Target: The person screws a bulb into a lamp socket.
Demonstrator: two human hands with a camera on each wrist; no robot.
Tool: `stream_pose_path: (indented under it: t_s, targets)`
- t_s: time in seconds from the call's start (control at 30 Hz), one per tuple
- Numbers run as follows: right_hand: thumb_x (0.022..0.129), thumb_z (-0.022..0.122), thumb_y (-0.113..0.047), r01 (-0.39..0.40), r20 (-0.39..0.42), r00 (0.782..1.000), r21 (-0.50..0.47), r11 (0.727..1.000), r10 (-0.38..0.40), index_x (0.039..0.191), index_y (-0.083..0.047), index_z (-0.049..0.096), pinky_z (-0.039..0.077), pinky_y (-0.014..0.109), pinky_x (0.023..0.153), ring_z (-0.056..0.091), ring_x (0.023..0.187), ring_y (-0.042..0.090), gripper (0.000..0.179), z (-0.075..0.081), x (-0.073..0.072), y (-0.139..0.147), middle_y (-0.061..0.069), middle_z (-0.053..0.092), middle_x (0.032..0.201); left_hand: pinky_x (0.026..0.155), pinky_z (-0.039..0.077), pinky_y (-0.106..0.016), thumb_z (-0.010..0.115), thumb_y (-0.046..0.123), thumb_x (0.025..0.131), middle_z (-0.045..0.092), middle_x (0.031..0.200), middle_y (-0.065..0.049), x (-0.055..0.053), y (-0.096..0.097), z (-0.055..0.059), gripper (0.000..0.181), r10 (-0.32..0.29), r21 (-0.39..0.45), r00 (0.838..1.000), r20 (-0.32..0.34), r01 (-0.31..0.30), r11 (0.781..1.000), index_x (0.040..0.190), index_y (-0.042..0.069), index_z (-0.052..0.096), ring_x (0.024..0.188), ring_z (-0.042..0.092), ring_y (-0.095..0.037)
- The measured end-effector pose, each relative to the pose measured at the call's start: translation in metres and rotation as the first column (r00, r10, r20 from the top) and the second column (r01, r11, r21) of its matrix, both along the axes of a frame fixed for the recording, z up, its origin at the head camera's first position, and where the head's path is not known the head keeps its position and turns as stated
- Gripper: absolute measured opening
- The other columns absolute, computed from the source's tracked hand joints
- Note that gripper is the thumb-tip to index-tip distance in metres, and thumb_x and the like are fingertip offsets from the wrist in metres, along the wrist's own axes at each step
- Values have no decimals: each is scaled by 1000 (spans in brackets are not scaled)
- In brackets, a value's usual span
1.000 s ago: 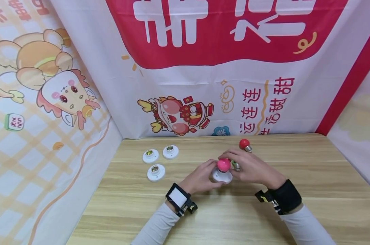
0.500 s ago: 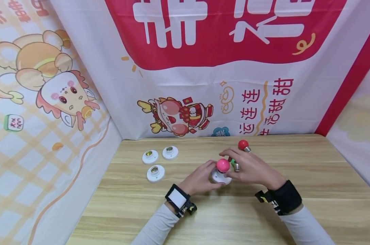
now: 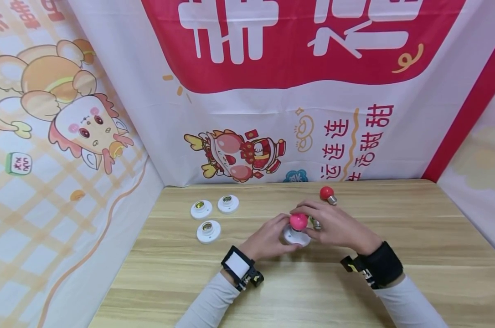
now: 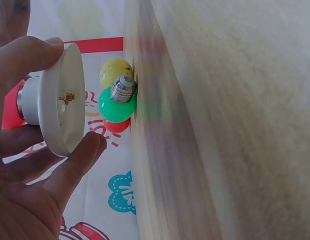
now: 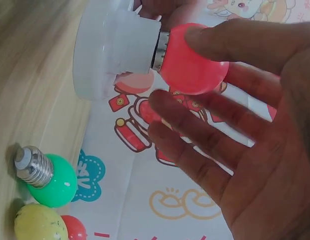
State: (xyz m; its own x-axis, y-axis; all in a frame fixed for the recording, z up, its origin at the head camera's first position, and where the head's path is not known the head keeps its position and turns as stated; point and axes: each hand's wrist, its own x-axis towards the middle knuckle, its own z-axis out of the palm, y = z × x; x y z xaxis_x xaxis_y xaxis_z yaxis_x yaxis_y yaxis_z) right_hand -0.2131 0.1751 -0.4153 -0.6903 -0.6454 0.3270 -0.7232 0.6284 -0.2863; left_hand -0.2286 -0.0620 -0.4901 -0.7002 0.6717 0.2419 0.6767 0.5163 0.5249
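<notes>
My left hand (image 3: pixel 267 240) grips a round white lamp holder (image 3: pixel 295 238) by its rim, thumb on one side and fingers on the other. In the left wrist view its hollow underside (image 4: pixel 72 112) with a brass terminal faces the table, held off the wood. A pinkish-red light bulb (image 3: pixel 298 221) sits upright in the holder, part of its metal screw base (image 5: pixel 161 51) still showing. My right hand (image 3: pixel 338 226) pinches this bulb, thumb on the near side, index finger behind; the other fingers extend loosely.
Three white lamp holders with sockets facing up, one of them here (image 3: pixel 208 231), stand at the table's left. Beyond my right hand lie a red bulb (image 3: pixel 327 193), a green bulb (image 5: pixel 54 182) and a yellow bulb (image 5: pixel 39 223). A printed cloth (image 3: pixel 247 109) hangs along the back edge.
The right fingers loosened from the bulb half a second ago and now close round it again. The left hand and lamp holder have hardly moved.
</notes>
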Motion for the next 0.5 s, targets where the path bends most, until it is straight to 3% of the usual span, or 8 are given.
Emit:
stream_pose_path:
  t_s: [0.27,0.5]
  targets:
    - [85,92,-31,38,2,999,-3,999,-38,127,-16,71,66,40,95,70,108,15,49,-2,0,0,-1,69,123,111,54,-24,82,39,95,59,148,-2,-1,0,-1,72,6,-5,1000,26,-6,1000,156,17,50,132,62,-13]
    - [81,93,-18,6,-17,1000,6,1000,-6,138,-14,68,62,48,103,67,126,23,63,-1,-1,2,4,66,138,114,52,-27,82,38,94,58,150,-4,-1,0,-1,75,0,-3,1000,6,0,1000,157,16,48,136,60,-15]
